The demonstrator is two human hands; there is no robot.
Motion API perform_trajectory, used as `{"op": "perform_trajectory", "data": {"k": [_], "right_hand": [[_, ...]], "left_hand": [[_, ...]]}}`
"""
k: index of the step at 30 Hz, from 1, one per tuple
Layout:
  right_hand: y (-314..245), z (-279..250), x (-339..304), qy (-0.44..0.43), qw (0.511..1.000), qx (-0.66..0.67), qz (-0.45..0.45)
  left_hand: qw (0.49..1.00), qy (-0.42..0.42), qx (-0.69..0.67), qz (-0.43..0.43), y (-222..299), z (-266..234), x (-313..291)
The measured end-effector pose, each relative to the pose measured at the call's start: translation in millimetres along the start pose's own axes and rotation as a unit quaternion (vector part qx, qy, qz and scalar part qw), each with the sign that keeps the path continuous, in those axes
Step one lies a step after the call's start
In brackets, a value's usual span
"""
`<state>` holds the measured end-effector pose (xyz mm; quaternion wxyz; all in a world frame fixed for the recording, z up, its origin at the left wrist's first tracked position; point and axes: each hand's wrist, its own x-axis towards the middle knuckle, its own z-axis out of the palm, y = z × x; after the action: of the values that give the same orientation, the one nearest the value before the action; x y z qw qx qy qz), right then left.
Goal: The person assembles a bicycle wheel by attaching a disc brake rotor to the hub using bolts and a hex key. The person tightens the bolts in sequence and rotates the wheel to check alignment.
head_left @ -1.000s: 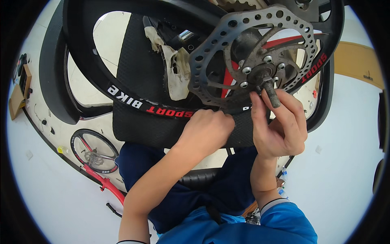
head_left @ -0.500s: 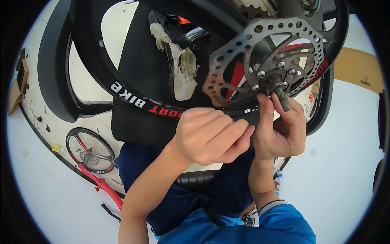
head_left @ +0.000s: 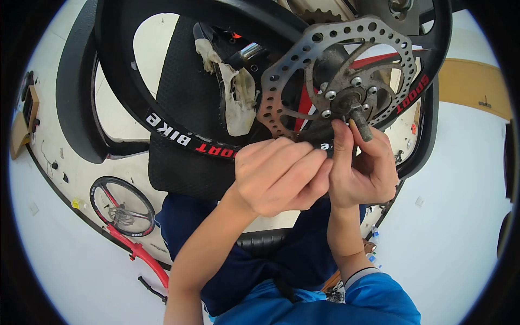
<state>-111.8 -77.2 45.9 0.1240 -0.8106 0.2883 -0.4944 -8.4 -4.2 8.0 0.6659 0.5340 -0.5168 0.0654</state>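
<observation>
In the head view, the wheel (head_left: 116, 65) lies over the chair (head_left: 181, 176), disc (head_left: 342, 86) and axle (head_left: 363, 128) toward me. My right hand (head_left: 360, 176) pinches at the axle's base — on what, I can't tell; my left hand (head_left: 281, 176) curls beside it, contents hidden. I'd pinch squarely — fingertips clear of the disc's edge.

floor (head_left: 132, 169), lower left: second wheel (head_left: 121, 214), black rim | beside it: red tube (head_left: 140, 252), perhaps a frame part | near baseboard: small yellow item (head_left: 75, 204), blurred | far left: brown box (head_left: 20, 131) | upper right: tan panel (head_left: 475, 86)
</observation>
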Motion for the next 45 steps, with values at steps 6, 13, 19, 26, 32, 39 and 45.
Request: {"op": "perform_trajectory", "data": {"k": [6,13,19,26,32,39,45], "right_hand": [[4,-4,7,-0.037,0.999,0.017,-0.036],[7,-7,9,-0.047,0.998,0.039,-0.009],[-5,-14,11,-0.074,0.979,0.101,0.161],[-9,-17,12,-0.075,0.953,0.151,0.252],[-11,-20,16,-0.101,0.951,0.162,0.245],[-2,-25,13,-0.130,0.967,0.135,0.173],[-5,-25,15,-0.159,0.966,0.106,0.175]], "left_hand": [[0.998,0.023,0.050,0.010,5,4,2],[0.993,0.033,0.105,0.044,-4,7,-1],[0.990,0.057,0.115,0.057,-11,14,-2],[0.992,0.052,0.116,0.000,-1,19,-3],[0.992,0.066,0.094,-0.059,9,22,1],[0.990,0.067,0.090,-0.090,14,24,1],[0.987,0.057,0.101,-0.115,18,24,4]]}}
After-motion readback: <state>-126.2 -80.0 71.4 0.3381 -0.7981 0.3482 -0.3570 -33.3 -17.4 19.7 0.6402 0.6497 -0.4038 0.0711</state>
